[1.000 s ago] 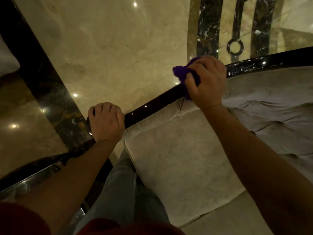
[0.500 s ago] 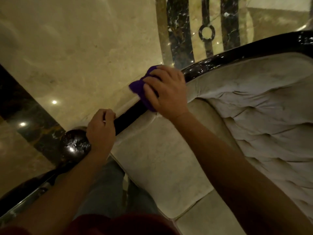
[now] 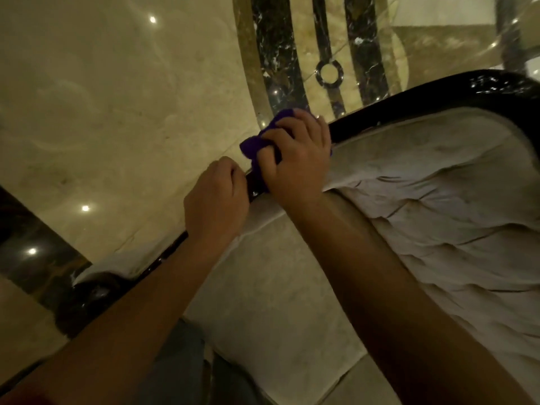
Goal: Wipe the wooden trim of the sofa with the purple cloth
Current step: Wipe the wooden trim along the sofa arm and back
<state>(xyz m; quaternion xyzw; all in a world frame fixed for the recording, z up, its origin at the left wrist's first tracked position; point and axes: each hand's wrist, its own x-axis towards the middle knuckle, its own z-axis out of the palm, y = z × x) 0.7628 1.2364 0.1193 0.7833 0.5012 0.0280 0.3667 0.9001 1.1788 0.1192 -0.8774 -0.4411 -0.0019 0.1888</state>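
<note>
The dark glossy wooden trim (image 3: pixel 409 100) runs along the top edge of the pale sofa (image 3: pixel 438 229), from a rounded end at lower left up to the right. My right hand (image 3: pixel 295 162) is closed around the bunched purple cloth (image 3: pixel 257 144) and presses it onto the trim near the middle of the frame. My left hand (image 3: pixel 216 200) grips the same trim just below and left of it, almost touching the cloth. Both hands hide the stretch of trim under them.
Beyond the trim lies a polished beige marble floor (image 3: pixel 117 97) with dark inlaid stripes and a ring motif (image 3: pixel 330 73). The tufted sofa back fills the right side, a flat seat cushion (image 3: pixel 277 302) the lower middle. My trouser legs (image 3: pixel 187 361) show at the bottom.
My left hand slid up the trim from its rounded end and now sits right next to my right hand. The right hand with the cloth worked down toward it along the trim.
</note>
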